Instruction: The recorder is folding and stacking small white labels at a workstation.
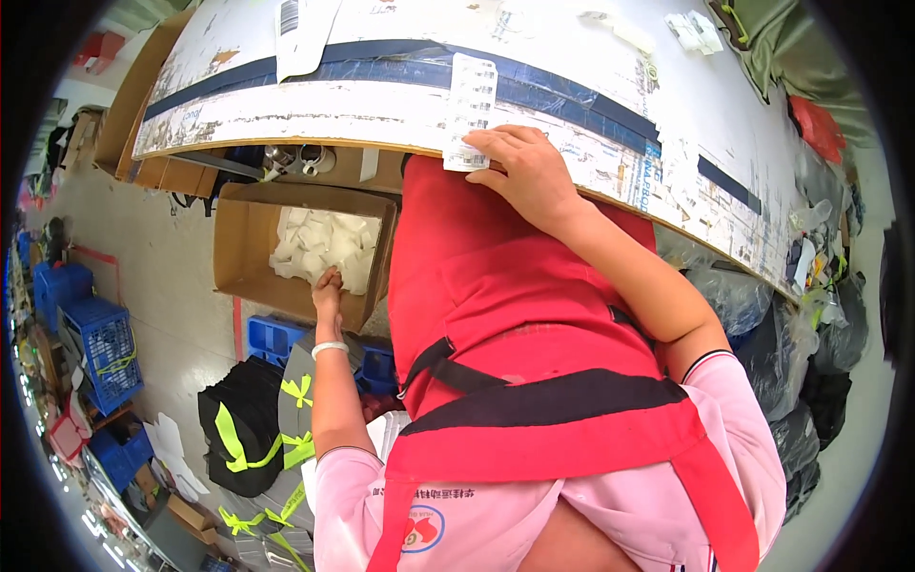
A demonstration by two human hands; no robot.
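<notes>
My right hand [530,175] is at the near edge of the table, its thumb and fingers closed on the lower end of a white sheet of barcode labels [472,91]. The sheet lies partly on the tabletop, its lower end sticking out past the edge. Lower and to the left, my left hand [327,290] reaches into an open cardboard box [250,205]. Its fingers are drawn together at the near side of a heap of small white translucent pieces [324,243]. Whatever lies between those fingertips is too small to make out.
The white table [381,122] has dark blue tape along it and a white tag [303,43] on top. Dark bundles with yellow-green ties [243,429] stand at lower left, near blue crates [100,353]. Clear and black plastic bags [762,353] crowd the right side.
</notes>
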